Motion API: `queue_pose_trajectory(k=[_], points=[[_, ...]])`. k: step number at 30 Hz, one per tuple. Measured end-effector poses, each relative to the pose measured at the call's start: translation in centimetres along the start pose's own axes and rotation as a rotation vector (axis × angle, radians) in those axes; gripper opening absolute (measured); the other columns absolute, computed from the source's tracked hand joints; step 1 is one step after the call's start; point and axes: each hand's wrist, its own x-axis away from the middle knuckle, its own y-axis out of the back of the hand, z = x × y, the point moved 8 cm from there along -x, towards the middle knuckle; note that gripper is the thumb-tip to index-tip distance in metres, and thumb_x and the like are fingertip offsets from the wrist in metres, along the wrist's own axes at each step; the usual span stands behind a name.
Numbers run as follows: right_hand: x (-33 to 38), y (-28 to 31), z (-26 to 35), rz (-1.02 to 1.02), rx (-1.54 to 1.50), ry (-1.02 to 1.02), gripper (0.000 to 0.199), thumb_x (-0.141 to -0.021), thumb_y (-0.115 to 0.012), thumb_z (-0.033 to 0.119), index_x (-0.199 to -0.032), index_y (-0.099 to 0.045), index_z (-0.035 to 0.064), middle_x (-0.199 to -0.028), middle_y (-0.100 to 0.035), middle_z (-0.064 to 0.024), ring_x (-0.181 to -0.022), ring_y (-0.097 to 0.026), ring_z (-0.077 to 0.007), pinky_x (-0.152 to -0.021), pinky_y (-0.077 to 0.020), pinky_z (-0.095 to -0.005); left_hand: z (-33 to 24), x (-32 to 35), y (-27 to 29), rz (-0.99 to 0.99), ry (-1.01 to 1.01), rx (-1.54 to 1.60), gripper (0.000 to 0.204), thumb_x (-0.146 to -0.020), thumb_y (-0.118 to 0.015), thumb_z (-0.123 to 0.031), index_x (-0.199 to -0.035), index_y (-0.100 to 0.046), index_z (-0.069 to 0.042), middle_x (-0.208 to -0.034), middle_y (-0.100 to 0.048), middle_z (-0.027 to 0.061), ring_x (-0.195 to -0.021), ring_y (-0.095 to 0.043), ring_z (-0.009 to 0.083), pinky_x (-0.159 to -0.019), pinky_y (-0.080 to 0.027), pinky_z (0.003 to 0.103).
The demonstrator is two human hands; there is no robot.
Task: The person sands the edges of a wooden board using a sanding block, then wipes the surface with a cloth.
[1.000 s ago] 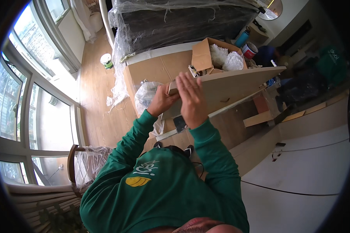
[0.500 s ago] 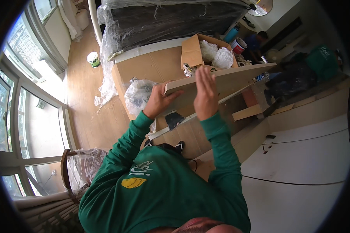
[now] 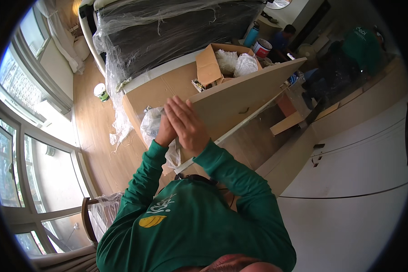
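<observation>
The long, flat, pale beige wooden panel (image 3: 249, 93) lies at the frame's centre, its long axis running from lower left up to upper right. The right hand (image 3: 186, 124) rests flat and open on its near end; the left hand (image 3: 164, 133) clasps the end's edge beside crumpled clear plastic wrap (image 3: 152, 124). Beyond stands an open brown cardboard box (image 3: 208, 68).
</observation>
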Motion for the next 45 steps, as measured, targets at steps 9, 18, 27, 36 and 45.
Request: queue_pose_trajectory(k=[9, 18, 27, 36, 45], points=[[2.6, 6.1, -16.1, -0.083, 0.308, -0.233, 0.059, -0.1, -0.053, -0.005, -0.159, -0.053, -0.0009, -0.164, -0.054, -0.0204, -0.159, -0.044, -0.0379, -0.132, -0.0319, -0.0584, -1.0, -0.9, 0.2, 0.009, 0.233, 0.138, 0.021, -0.098, -0.084, -0.012, -0.11, -0.077, 0.004, -0.095, -0.082, 0.0105, -0.085, -0.073, 0.0129, -0.075, -0.059, 0.033], [0.8, 1.3, -1.7, 0.006, -0.061, 0.35, 0.051, -0.106, -0.055, 0.009, -0.155, -0.062, 0.0026, -0.165, -0.057, -0.0134, -0.154, -0.052, -0.0311, -0.13, -0.0389, -0.0527, 4.5, 1.9, 3.5, -0.163, -0.03, -0.031, 0.024, -0.099, -0.078, -0.005, -0.122, -0.076, 0.002, -0.105, -0.078, 0.0133, -0.095, -0.074, 0.0225, -0.082, -0.058, 0.037], [-0.1, 3.9, -13.3, -0.083, 0.183, -0.132, 0.051, -0.103, -0.057, 0.004, -0.153, -0.056, -0.0067, -0.162, -0.054, -0.0221, -0.158, -0.044, -0.0379, -0.133, -0.0336, -0.0554, 0.8, -1.5, 1.2, -0.052, 0.282, 0.156, 0.029, -0.098, -0.086, -0.01, -0.121, -0.075, 0.005, -0.11, -0.08, 0.0097, -0.099, -0.074, 0.0159, -0.087, -0.059, 0.033], [2.0, 7.4, -24.0, -0.107, 0.217, -0.113, 0.053, -0.103, -0.057, 0.001, -0.156, -0.056, -0.0005, -0.162, -0.057, -0.0164, -0.157, -0.047, -0.0344, -0.133, -0.0373, -0.0492, -0.2, -0.9, 2.7, -0.092, 0.248, 0.034, 0.037, -0.101, -0.083, -0.015, -0.13, -0.071, 0.005, -0.118, -0.077, 0.0136, -0.107, -0.072, 0.0197, -0.095, -0.059, 0.034], [1.1, 4.0, -15.2, -0.083, 0.072, 0.143, 0.044, -0.108, -0.052, 0.01, -0.15, -0.061, -0.0026, -0.158, -0.059, -0.0198, -0.156, -0.049, -0.033, -0.132, -0.0375, -0.0494, -12.7, -7.3, -2.5, 0.257, 0.071, -0.95, 0.053, -0.094, -0.085, -0.034, -0.132, -0.074, 0.002, -0.115, -0.077, 0.0202, -0.103, -0.075, 0.0422, -0.091, -0.059, 0.046]])
